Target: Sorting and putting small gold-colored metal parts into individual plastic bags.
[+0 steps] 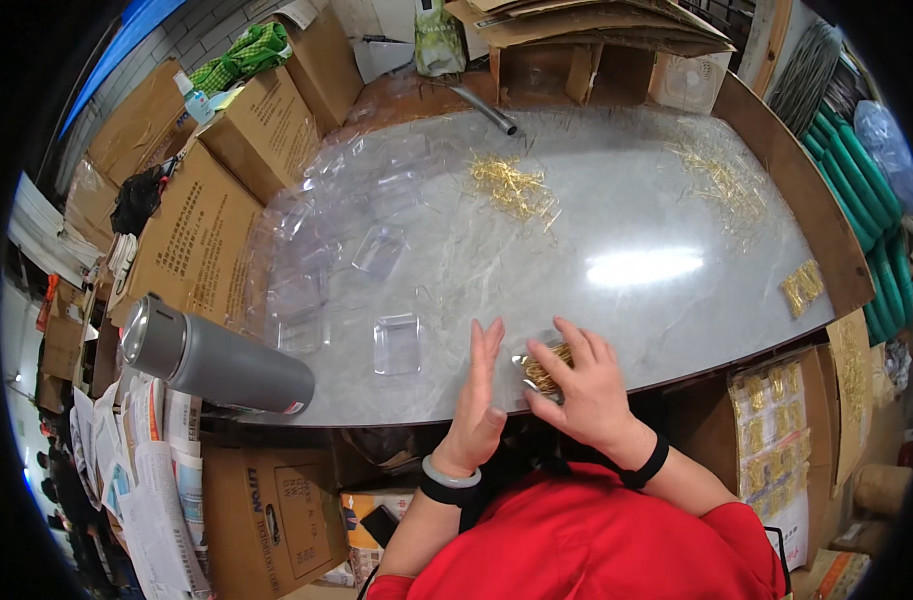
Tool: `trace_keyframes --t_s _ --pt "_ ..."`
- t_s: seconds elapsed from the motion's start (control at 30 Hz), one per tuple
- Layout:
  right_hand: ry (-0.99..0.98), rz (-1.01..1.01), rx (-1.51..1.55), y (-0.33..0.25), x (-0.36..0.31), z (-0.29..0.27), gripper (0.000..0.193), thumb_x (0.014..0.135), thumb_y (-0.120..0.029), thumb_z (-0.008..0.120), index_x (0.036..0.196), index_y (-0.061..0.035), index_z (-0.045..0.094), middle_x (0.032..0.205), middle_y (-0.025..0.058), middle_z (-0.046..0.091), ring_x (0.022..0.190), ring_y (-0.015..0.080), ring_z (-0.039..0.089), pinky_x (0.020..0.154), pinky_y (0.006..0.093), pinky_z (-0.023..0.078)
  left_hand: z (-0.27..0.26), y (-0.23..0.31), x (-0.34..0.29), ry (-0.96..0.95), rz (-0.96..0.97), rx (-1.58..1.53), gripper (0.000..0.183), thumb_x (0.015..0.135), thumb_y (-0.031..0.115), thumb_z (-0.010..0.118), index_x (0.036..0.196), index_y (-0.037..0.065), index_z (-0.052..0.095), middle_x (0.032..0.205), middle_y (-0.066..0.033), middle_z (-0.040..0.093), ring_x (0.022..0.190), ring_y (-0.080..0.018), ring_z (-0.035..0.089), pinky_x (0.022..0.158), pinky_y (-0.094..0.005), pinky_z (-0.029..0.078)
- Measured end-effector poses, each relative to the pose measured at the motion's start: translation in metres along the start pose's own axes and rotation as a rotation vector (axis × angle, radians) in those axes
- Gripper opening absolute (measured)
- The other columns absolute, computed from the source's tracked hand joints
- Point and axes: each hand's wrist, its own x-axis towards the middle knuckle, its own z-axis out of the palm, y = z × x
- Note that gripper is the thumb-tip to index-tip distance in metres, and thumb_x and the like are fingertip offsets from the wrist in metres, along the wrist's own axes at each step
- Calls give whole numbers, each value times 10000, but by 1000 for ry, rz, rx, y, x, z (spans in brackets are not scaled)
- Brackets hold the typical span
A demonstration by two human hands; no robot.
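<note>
The right hand (582, 385) is pressing down on a small clear box (539, 368) of gold pins at the near edge of the counter (597, 200), at 6 o'clock, its fingers spread over the lid. The left hand (477, 395) is standing on edge just beside the box, fingers straight and pressed together. An empty clear box (397, 343) is lying at 9 o'clock from the hands. A grey flask (217, 360) is lying farther that way.

Red short-sleeved top; pale bangle, black band left wrist; black band right.
</note>
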Motion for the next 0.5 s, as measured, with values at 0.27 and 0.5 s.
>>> trace_keyframes --t_s 0.27,0.5 --pt "141 159 -206 32 -6 -22 621 769 -391 780 1298 -94 647 1423 206 504 1221 428 490 1034 512 403 13 11 5 41 4 428 789 1067 486 382 1559 -90 165 1585 -317 265 1489 -441 267 1216 -456 224" --pt "-70 211 -154 45 -4 -26 795 840 -429 719 1486 -48 455 1548 234 392 1443 484 314 1172 582 267 52 11 36 -87 86 767 597 1056 259 478 1509 -94 317 1572 -283 310 1467 -451 297 1201 -511 251"
